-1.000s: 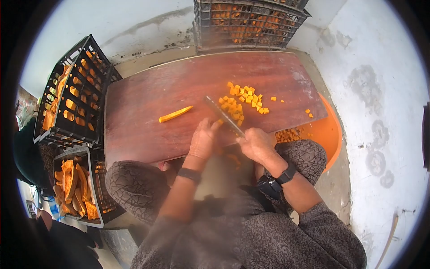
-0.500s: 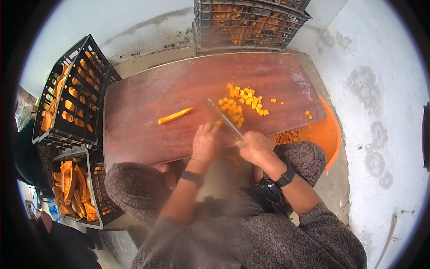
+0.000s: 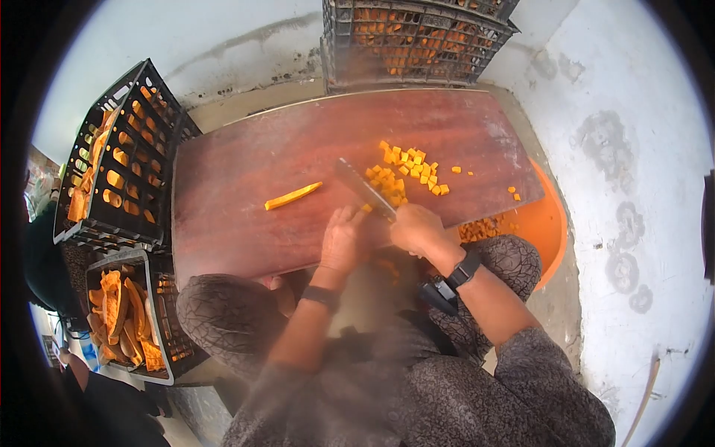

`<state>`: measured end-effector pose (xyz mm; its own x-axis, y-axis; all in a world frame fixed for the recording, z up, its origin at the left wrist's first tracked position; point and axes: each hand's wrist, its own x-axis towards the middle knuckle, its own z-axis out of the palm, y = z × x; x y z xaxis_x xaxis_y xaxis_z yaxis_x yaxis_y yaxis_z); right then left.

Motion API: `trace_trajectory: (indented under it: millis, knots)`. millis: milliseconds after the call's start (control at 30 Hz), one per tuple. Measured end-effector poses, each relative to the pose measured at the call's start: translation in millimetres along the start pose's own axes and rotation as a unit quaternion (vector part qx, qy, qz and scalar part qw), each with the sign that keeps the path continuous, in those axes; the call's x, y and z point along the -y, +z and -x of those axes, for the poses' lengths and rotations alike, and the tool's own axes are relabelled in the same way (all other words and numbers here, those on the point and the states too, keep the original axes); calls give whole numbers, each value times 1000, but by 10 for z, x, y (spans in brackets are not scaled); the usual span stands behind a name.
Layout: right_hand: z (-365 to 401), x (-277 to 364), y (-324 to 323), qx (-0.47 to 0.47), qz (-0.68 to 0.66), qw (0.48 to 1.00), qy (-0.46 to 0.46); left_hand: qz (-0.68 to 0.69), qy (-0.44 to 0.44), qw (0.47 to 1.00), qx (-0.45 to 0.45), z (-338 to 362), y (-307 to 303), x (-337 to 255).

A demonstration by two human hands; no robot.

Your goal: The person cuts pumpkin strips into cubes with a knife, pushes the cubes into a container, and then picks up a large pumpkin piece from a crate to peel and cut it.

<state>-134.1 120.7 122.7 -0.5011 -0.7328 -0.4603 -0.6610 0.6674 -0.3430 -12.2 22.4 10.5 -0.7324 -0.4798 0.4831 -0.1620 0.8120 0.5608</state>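
Observation:
My right hand (image 3: 418, 229) is wrapped around the handle of a knife (image 3: 363, 181), whose long blade slants up and left over the board. Fingers bent, my left hand (image 3: 342, 237) holds a small orange pumpkin piece (image 3: 366, 208) close to the blade; the fingers hide most of it. A pile of pumpkin cubes (image 3: 387, 183) lies just right of the blade, with looser cubes (image 3: 418, 167) behind it. To the left, a single pumpkin strip (image 3: 293, 196) rests apart on the reddish wooden board (image 3: 246, 160). Haze blurs the middle of the view.
An orange tub (image 3: 553, 227) with pumpkin cubes stands under the board's right end. Black crates of pumpkin pieces stand at left (image 3: 112, 160), lower left (image 3: 160, 313) and the back (image 3: 417, 48). A white wall (image 3: 633, 186) bounds the right. Part of another person (image 3: 112, 402) shows lower left.
My right hand and the knife have shifted slightly up and left, and the blade tip lies further left. My left hand stays in nearly the same place.

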Motion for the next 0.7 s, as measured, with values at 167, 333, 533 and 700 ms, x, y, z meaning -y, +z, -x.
trace_trajectory:
  millis: [167,333,533,700]
  knots:
    - [17,-109,59,0,-213,970,119,27,-5,1000,4,9,-54,-8]
    - [161,-195,133,-99,-59,993,5,17,-2,1000,-16,26,11,21]
    - [336,-102,93,-90,-15,996,3,6,-8,1000,-5,0,63,39]
    - [368,-110,88,-77,2,997,9,-3,-37,999,26,-13,39,7]
